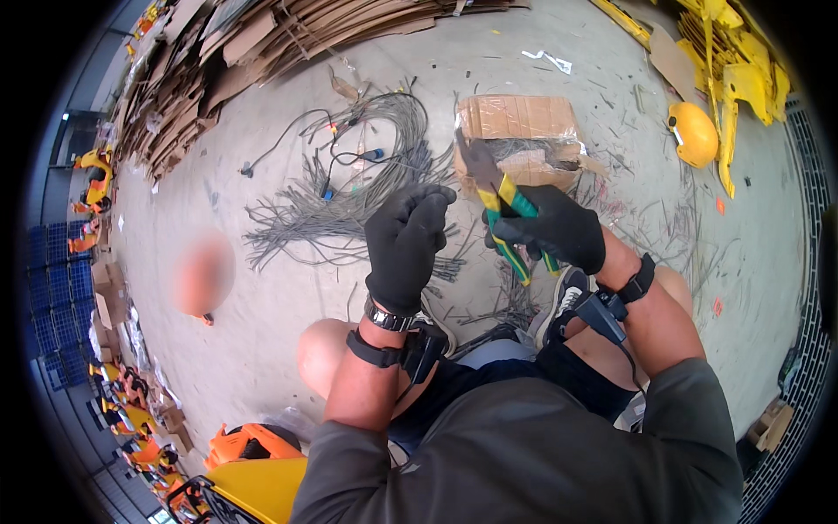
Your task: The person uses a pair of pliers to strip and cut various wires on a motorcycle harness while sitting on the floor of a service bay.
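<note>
My right hand [559, 229], in a black glove, is wrapped round the green-and-yellow handles of a pair of pliers [494, 194]. Their dark jaws point up and away from me, in front of the cardboard box [517, 118]. My left hand [408, 240], also gloved in black, is closed with its fingertips pressed together; whatever they may hold is hidden. Beyond the left hand lies a big loose bundle of grey cables [397, 131] on the floor, with blue connectors [373, 155] among them. The torn box contains more dark strands.
Stacked flattened cardboard [288, 39] rises at the far left. Yellow panels [746, 87] and a rounded yellow part [694, 135] lie at the far right. Cable scraps [502, 297] litter the floor between my shoes. A yellow-and-orange object [257, 472] stands beside me at lower left.
</note>
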A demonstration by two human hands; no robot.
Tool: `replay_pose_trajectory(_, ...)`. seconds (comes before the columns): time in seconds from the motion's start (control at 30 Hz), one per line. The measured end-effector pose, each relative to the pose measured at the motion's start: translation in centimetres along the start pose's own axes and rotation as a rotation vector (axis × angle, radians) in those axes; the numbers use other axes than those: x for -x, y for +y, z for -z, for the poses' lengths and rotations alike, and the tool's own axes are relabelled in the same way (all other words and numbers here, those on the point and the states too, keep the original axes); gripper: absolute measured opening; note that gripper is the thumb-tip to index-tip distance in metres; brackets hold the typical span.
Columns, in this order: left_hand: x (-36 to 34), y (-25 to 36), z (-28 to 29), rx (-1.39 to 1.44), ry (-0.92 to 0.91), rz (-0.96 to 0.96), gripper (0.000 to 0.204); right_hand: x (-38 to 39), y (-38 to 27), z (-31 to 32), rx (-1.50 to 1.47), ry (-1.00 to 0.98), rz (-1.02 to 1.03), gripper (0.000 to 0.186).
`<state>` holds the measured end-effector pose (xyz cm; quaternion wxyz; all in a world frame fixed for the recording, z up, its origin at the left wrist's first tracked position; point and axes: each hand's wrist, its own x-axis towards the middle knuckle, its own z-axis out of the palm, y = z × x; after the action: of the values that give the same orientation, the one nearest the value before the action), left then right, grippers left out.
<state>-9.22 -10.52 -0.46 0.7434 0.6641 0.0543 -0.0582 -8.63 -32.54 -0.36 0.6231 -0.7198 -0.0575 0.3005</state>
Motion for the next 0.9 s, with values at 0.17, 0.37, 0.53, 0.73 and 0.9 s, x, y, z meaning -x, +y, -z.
replay_pose_trajectory(0.17, -0.2, 0.1, 0.8, -0.058, -0.033, -0.043, 0.019, -0.3, 0.8, -0.6, 0.244, -0.026, 0.021, 0.033)
replay_pose_trajectory(0.37, 0.1, 0.2, 1.7, -0.049, -0.083, 0.031, 0.024, -0.3, 0.4, -1.0, 0.364, -0.040, -0.124, 0.037)
replay_pose_trajectory(0.53, -0.1, 0.6, 1.6, -0.076, -0.133, 0.111, 0.021, -0.3, 0.6, -0.7, 0.481, -0.061, -0.058, 0.039)
replay_pose_trajectory(0.73, -0.3, 0.5, 1.7, -0.161, -0.178, 0.188, 0.024, 0.0, 1.4, -0.6, 0.520, -0.035, 0.058, 0.039)
replay_pose_trajectory(0.9, -0.6, 0.3, 2.2, -0.168, -0.251, 0.220, 0.025, 0.2, 1.8, -0.6, 0.554, -0.005, 0.138, 0.040)
